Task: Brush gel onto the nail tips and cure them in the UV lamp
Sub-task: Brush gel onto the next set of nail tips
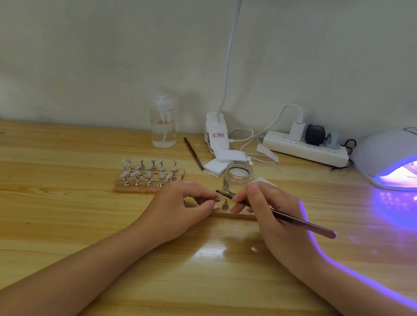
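Two bare forearms and hands, nothing worn

Both arms enter from the bottom edge, uncovered as far up as the picture shows: no sleeve, cuff, watch, bracelet or glove on either. The left hand (179, 211) and the right hand (270, 214) carry no rings on the fingers that show. The nails that show are short, and whether they carry any polish is too small to tell. A thin violet rim of light runs along the outer edge of the right hand and down its forearm; the left arm is evenly lit, with no such rim.
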`<state>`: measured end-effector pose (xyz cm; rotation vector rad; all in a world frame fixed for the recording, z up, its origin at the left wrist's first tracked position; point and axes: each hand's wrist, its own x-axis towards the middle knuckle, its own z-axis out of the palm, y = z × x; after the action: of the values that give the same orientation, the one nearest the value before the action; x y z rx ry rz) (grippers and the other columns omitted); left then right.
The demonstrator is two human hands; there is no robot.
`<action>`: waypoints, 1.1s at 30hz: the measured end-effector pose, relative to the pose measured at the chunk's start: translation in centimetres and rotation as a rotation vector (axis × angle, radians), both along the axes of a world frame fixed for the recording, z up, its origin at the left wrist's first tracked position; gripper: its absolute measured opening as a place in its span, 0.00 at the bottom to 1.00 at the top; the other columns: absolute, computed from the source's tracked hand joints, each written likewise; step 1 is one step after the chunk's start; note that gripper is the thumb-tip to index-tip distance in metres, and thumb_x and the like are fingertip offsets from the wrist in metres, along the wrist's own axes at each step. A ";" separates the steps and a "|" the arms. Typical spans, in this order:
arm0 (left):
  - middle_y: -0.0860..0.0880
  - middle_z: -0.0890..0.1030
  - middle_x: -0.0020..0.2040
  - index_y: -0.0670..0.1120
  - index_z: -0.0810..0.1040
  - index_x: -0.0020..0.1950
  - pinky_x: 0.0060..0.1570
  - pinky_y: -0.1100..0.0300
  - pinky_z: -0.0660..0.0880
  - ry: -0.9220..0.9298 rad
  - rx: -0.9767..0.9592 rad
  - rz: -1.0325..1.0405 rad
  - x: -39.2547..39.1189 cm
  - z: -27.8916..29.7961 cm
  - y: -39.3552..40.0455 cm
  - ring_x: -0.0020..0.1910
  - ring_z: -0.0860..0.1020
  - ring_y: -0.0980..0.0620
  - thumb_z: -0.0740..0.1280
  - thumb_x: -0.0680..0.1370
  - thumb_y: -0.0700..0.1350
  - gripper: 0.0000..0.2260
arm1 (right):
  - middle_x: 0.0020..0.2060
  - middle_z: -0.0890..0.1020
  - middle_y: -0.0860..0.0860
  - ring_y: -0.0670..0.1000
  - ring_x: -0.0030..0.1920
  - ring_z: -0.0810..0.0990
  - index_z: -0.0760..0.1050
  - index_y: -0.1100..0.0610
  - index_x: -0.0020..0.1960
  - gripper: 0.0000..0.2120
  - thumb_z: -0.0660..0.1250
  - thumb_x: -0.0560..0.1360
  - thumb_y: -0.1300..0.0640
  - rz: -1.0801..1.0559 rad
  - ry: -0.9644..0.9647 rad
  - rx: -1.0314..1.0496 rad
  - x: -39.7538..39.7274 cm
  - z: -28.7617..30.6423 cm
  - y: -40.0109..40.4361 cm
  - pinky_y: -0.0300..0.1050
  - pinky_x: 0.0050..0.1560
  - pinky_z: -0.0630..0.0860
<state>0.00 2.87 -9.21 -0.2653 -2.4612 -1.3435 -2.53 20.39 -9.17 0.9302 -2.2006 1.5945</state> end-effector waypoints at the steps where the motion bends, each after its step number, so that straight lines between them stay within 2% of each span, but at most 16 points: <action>1: 0.52 0.81 0.38 0.55 0.81 0.41 0.35 0.75 0.66 -0.001 -0.001 0.002 0.0 0.0 0.0 0.36 0.74 0.65 0.69 0.72 0.37 0.12 | 0.32 0.82 0.47 0.43 0.40 0.80 0.78 0.52 0.38 0.17 0.57 0.75 0.44 0.005 -0.006 -0.013 0.0 -0.1 0.0 0.33 0.44 0.73; 4: 0.52 0.80 0.39 0.55 0.82 0.41 0.35 0.76 0.66 -0.001 0.003 0.003 0.0 0.0 0.0 0.36 0.74 0.66 0.69 0.71 0.37 0.12 | 0.28 0.81 0.51 0.46 0.33 0.80 0.79 0.55 0.35 0.21 0.56 0.73 0.44 0.037 -0.031 -0.112 0.1 -0.2 0.1 0.39 0.42 0.76; 6: 0.52 0.81 0.39 0.55 0.81 0.41 0.35 0.76 0.66 -0.001 0.002 0.002 0.0 0.0 0.0 0.36 0.74 0.66 0.69 0.72 0.37 0.12 | 0.27 0.80 0.53 0.47 0.30 0.79 0.79 0.56 0.33 0.21 0.55 0.74 0.44 0.049 -0.042 -0.163 0.1 -0.2 0.2 0.37 0.38 0.75; 9: 0.53 0.80 0.39 0.54 0.82 0.42 0.33 0.76 0.66 0.001 0.002 -0.004 -0.1 -0.1 0.0 0.35 0.74 0.67 0.69 0.72 0.37 0.11 | 0.30 0.81 0.50 0.44 0.34 0.79 0.78 0.55 0.36 0.20 0.54 0.75 0.46 0.029 0.004 -0.122 0.1 -0.1 0.2 0.31 0.39 0.71; 12: 0.53 0.80 0.38 0.50 0.83 0.43 0.33 0.76 0.65 -0.004 -0.004 -0.002 -0.1 -0.1 0.0 0.35 0.73 0.67 0.69 0.71 0.37 0.09 | 0.33 0.82 0.48 0.43 0.38 0.80 0.78 0.54 0.38 0.16 0.57 0.76 0.47 -0.003 0.017 -0.050 -0.1 0.0 0.0 0.32 0.42 0.72; 15: 0.53 0.80 0.39 0.49 0.83 0.44 0.34 0.76 0.65 -0.009 -0.007 -0.002 -0.1 -0.1 -0.1 0.35 0.73 0.67 0.70 0.71 0.37 0.08 | 0.29 0.81 0.51 0.45 0.33 0.80 0.78 0.54 0.35 0.18 0.58 0.75 0.46 0.028 -0.025 -0.117 0.1 -0.2 0.1 0.35 0.41 0.74; 19: 0.53 0.81 0.39 0.52 0.82 0.43 0.35 0.76 0.66 0.001 -0.003 -0.010 -0.1 -0.1 -0.1 0.37 0.74 0.65 0.69 0.72 0.37 0.09 | 0.25 0.79 0.53 0.45 0.27 0.77 0.78 0.55 0.32 0.21 0.56 0.74 0.45 0.050 -0.038 -0.199 0.2 -0.3 0.2 0.30 0.35 0.70; 22: 0.55 0.80 0.38 0.52 0.83 0.42 0.34 0.76 0.65 0.006 -0.004 -0.008 -0.1 -0.1 -0.1 0.36 0.74 0.66 0.69 0.71 0.36 0.10 | 0.29 0.80 0.48 0.44 0.33 0.79 0.78 0.53 0.36 0.18 0.55 0.75 0.47 0.021 0.031 -0.108 0.0 -0.1 0.1 0.33 0.39 0.72; 25: 0.55 0.80 0.37 0.50 0.83 0.42 0.33 0.76 0.65 0.007 -0.004 -0.013 -0.1 -0.1 0.0 0.35 0.74 0.66 0.69 0.71 0.36 0.09 | 0.33 0.81 0.45 0.42 0.38 0.79 0.78 0.52 0.39 0.17 0.55 0.75 0.46 -0.004 0.072 0.009 -0.1 0.0 0.0 0.31 0.42 0.71; 29: 0.54 0.80 0.38 0.49 0.83 0.43 0.34 0.76 0.65 -0.001 0.006 -0.010 0.0 -0.1 0.0 0.36 0.74 0.66 0.69 0.71 0.36 0.08 | 0.28 0.80 0.51 0.46 0.32 0.79 0.78 0.54 0.34 0.19 0.55 0.74 0.46 0.024 0.022 -0.097 0.1 -0.2 0.1 0.40 0.41 0.75; 31: 0.53 0.81 0.39 0.49 0.83 0.43 0.34 0.76 0.66 -0.001 0.001 -0.011 0.0 0.0 0.0 0.36 0.74 0.66 0.69 0.71 0.36 0.08 | 0.26 0.79 0.53 0.45 0.28 0.78 0.78 0.55 0.32 0.21 0.56 0.74 0.45 0.038 -0.008 -0.158 0.2 -0.3 0.1 0.35 0.37 0.73; 33: 0.53 0.81 0.39 0.51 0.83 0.42 0.34 0.77 0.66 0.004 0.003 -0.014 0.1 0.0 0.0 0.36 0.75 0.66 0.69 0.71 0.36 0.10 | 0.26 0.79 0.53 0.43 0.27 0.77 0.78 0.55 0.32 0.21 0.55 0.74 0.46 0.036 -0.003 -0.170 0.2 -0.2 0.1 0.30 0.36 0.70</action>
<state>0.09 2.88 -9.16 -0.2846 -2.4583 -1.3501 -2.31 20.54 -9.41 0.9222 -2.0228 1.7679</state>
